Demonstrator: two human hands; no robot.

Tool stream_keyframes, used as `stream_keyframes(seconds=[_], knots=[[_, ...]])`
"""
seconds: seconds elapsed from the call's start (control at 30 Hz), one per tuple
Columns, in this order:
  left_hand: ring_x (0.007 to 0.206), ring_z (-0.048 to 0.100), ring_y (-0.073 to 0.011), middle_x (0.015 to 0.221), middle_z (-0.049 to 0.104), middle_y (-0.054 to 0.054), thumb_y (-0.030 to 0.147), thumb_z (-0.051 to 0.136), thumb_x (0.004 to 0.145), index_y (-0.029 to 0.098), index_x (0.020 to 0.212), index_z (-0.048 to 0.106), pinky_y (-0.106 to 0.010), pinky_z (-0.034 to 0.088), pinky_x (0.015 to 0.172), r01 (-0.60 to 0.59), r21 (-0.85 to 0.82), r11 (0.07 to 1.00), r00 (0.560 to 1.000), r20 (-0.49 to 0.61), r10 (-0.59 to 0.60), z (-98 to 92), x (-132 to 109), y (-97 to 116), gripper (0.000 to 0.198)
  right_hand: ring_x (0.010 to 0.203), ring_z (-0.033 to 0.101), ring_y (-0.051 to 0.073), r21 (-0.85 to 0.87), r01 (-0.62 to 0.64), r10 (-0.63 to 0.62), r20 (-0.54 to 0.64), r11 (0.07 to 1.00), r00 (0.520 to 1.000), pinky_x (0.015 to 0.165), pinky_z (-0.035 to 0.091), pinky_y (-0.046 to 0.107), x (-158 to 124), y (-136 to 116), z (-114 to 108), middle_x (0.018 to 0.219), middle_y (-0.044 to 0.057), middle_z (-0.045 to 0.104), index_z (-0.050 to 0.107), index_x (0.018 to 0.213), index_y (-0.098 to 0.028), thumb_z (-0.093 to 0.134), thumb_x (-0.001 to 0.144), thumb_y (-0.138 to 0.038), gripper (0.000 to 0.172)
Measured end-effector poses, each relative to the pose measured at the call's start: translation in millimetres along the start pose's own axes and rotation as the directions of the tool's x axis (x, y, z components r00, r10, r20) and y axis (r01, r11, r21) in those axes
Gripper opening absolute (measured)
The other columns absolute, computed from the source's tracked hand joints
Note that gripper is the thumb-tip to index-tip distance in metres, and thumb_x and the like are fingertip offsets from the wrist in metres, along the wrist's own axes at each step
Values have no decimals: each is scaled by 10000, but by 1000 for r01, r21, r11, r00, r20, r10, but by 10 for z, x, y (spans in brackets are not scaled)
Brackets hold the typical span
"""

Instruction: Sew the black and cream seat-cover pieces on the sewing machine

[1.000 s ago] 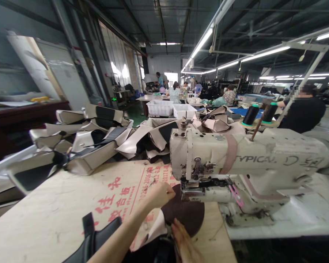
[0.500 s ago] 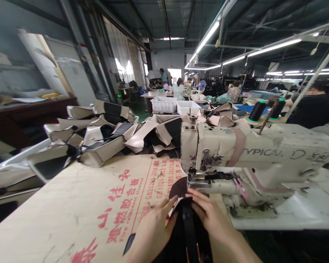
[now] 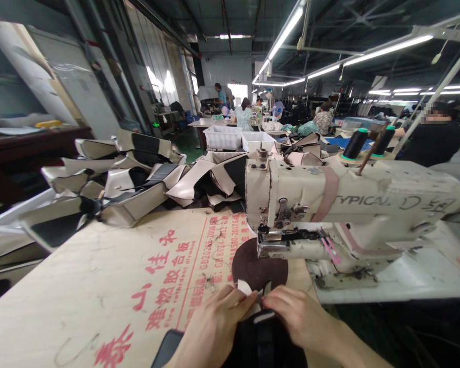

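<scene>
Both hands sit at the bottom of the view, pinching a black stitched upholstery panel (image 3: 262,345) with a beige edge (image 3: 245,289) along its top. My left hand (image 3: 214,327) grips the panel's left side, and my right hand (image 3: 297,314) holds its right side, the fingertips of the two nearly meeting. Just beyond them a round dark brown mat (image 3: 258,266) lies on the plywood tabletop (image 3: 80,286), under the foot of a cream industrial sewing machine (image 3: 322,199). The panel's lower part runs out of the picture.
Behind the table lies a heap of beige and black upholstery pieces (image 3: 118,189). White plastic crates (image 3: 222,137) stand beyond it. Black thread cones (image 3: 354,144) sit behind the machine. A co-worker in black (image 3: 435,143) stands at the right; other people work further back.
My hands and the panel have drawn back toward me, uncovering more of the brown mat. My view has tilted slightly, so the machine and table sit higher in the picture.
</scene>
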State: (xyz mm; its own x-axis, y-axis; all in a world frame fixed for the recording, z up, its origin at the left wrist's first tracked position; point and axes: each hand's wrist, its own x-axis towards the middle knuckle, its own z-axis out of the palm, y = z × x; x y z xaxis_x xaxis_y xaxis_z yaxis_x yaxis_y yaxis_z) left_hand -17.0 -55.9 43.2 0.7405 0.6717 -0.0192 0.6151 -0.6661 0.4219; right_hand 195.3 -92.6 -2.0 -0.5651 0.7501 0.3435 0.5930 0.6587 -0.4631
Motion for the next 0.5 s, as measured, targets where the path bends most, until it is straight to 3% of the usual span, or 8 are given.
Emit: stream_keyframes(seconds=[0.13, 0.27, 0.37, 0.5], knots=[[949, 570, -138, 1044, 615, -11, 303, 442, 898, 307, 1152, 561, -229, 469, 814, -109, -187, 976, 994, -33, 105, -96, -28, -25, 281, 866, 536, 203, -15, -28, 29, 27, 999, 999, 752, 509, 344, -80, 28, 31, 966, 95, 604, 493, 1102, -112, 346, 814, -31, 334], [791, 571, -156, 865, 616, -21, 443, 528, 831, 216, 931, 600, -242, 439, 673, -125, -119, 985, 984, -145, 107, 30, 36, 69, 258, 911, 535, 203, 13, -25, 25, 19, 1000, 1000, 780, 504, 332, -104, 43, 97, 987, 92, 606, 486, 1098, -108, 380, 803, -42, 320], [698, 519, -131, 750, 564, -10, 327, 379, 913, 183, 736, 523, -240, 366, 619, 1, -147, 989, 978, -206, -31, 136, 119, 191, 270, 853, 527, 208, -29, -6, 5, -42, 1000, 999, 724, 502, 330, -97, 54, 144, 906, 101, 599, 522, 970, -102, 356, 811, -43, 238], [590, 385, -104, 613, 404, 31, 385, 363, 897, 175, 611, 366, -242, 281, 555, 233, -376, 897, 951, -106, -291, 220, 214, 210, 355, 712, 500, 182, -120, 29, -40, -94, 992, 995, 583, 467, 296, -75, 54, 128, 762, 76, 564, 521, 805, -123, 337, 824, -37, 204]])
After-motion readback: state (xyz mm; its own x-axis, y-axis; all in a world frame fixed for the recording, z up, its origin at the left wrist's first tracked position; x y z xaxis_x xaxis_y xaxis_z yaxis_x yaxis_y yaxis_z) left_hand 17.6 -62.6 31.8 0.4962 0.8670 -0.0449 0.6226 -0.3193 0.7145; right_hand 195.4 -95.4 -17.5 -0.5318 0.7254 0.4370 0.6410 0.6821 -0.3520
